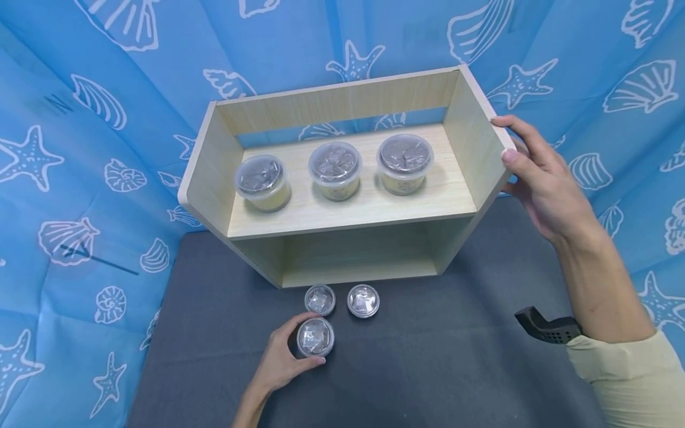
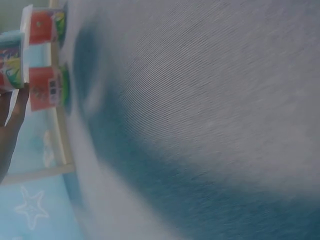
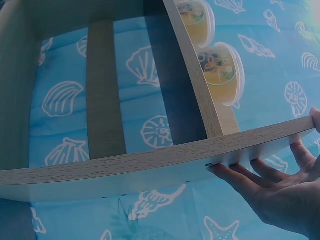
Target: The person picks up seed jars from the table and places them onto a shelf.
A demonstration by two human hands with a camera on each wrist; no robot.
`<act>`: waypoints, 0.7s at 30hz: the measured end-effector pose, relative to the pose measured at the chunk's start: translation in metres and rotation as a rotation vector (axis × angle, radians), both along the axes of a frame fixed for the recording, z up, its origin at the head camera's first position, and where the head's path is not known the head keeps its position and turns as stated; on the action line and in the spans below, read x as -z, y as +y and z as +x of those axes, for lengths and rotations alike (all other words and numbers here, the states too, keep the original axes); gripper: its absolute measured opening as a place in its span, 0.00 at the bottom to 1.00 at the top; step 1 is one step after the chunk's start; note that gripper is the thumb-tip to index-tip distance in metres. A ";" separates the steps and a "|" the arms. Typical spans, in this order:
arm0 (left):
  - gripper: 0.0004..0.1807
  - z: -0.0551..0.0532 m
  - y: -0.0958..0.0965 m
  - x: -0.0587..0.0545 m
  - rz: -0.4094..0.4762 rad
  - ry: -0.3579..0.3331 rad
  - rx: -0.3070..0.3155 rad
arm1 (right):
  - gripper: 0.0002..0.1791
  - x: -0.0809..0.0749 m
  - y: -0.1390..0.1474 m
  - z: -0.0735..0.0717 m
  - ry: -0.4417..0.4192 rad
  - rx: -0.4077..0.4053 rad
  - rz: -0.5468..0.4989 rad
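Note:
My left hand point(image 1: 279, 355) grips a small round cup point(image 1: 315, 337) with a clear lid, thumb on the near side and fingers on the far side. The left wrist view shows this cup's colourful printed wall point(image 2: 12, 65) above the fingers. Two similar small cups stand just beyond it, a left one point(image 1: 320, 299) and a right one point(image 1: 363, 301), with red walls in that wrist view. My right hand point(image 1: 551, 184) holds the right side panel of a light wooden two-tier shelf point(image 1: 348, 223), thumb on the front edge and fingers along the outer face point(image 3: 285, 185).
On the upper tier stand three larger lidded tubs with yellowish contents: left point(image 1: 263, 181), middle point(image 1: 335, 169) and right point(image 1: 404, 161). The shelf rests on a dark grey cloth-covered table point(image 1: 428, 356). A blue curtain point(image 1: 289, 35) with white shells and starfish hangs behind and beside it.

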State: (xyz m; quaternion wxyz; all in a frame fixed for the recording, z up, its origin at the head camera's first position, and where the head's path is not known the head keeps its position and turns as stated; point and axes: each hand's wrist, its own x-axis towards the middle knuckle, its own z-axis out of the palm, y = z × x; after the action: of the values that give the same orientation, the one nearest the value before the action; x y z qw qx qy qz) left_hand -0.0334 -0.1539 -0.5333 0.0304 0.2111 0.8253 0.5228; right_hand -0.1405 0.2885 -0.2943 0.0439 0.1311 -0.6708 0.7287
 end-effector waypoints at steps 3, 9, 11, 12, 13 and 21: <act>0.44 -0.005 -0.001 -0.011 0.018 -0.047 -0.017 | 0.25 0.000 0.002 0.000 0.011 -0.018 -0.021; 0.42 -0.018 0.004 -0.034 0.046 -0.014 -0.003 | 0.26 -0.004 0.006 -0.002 0.001 -0.067 -0.035; 0.42 -0.024 0.002 -0.025 0.051 -0.007 -0.001 | 0.26 -0.005 0.008 -0.002 -0.009 -0.077 -0.032; 0.43 -0.026 0.001 -0.021 0.049 0.002 -0.001 | 0.26 -0.006 0.008 -0.002 -0.013 -0.077 -0.026; 0.43 -0.029 -0.001 -0.017 0.052 0.006 -0.002 | 0.26 -0.006 0.008 -0.002 -0.018 -0.078 -0.021; 0.42 -0.045 -0.005 -0.022 0.039 0.040 -0.044 | 0.26 -0.007 0.011 -0.002 -0.056 -0.100 -0.010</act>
State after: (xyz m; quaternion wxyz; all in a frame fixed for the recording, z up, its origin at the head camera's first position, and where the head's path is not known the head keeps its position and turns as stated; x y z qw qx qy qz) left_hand -0.0782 -0.1587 -0.5115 -0.0018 0.2036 0.8198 0.5352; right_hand -0.1426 0.2992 -0.2868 -0.0108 0.1439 -0.6609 0.7365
